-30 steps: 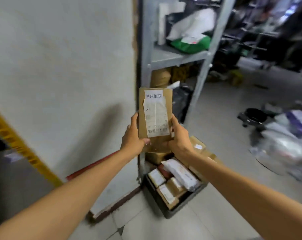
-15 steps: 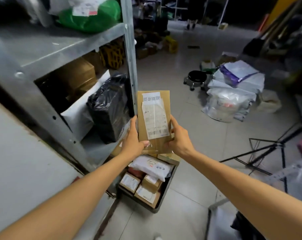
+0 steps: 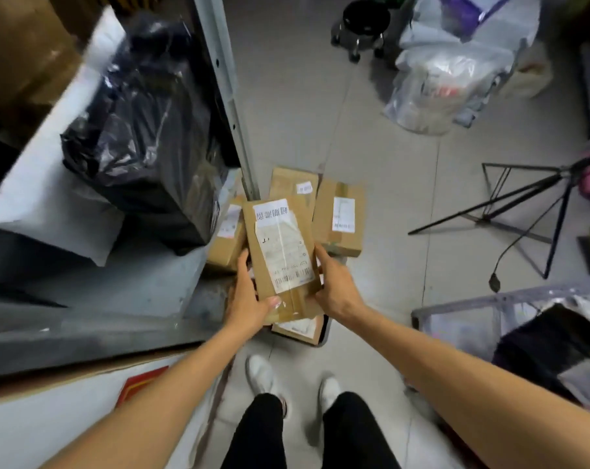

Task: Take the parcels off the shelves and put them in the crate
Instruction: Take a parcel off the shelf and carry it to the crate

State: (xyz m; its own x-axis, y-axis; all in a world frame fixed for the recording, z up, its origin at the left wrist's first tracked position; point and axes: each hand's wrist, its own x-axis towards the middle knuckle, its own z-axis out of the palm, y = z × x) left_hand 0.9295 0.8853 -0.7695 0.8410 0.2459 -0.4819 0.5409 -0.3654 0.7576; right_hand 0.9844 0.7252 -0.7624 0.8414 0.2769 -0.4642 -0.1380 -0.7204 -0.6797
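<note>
I hold a flat brown cardboard parcel [image 3: 281,255] with a white shipping label between both hands. My left hand [image 3: 249,299] grips its lower left edge, thumb on the front. My right hand [image 3: 334,286] grips its right edge. The parcel hangs directly over the dark crate [image 3: 324,330] on the floor, which is mostly hidden beneath it. Other brown labelled parcels [image 3: 339,218] lie piled in the crate beyond my hands.
A metal shelf [image 3: 124,286] on the left carries a black plastic-wrapped bundle [image 3: 144,130], a white bag and a brown box. Its upright post [image 3: 226,96] stands beside the crate. Plastic bags [image 3: 449,72], a black wheeled stool [image 3: 364,25] and a tripod [image 3: 523,204] sit on the tiled floor.
My view has tipped down and I have come closer to the crate. The parcel, held in both hands throughout, has dropped from chest height to just over the crate.
</note>
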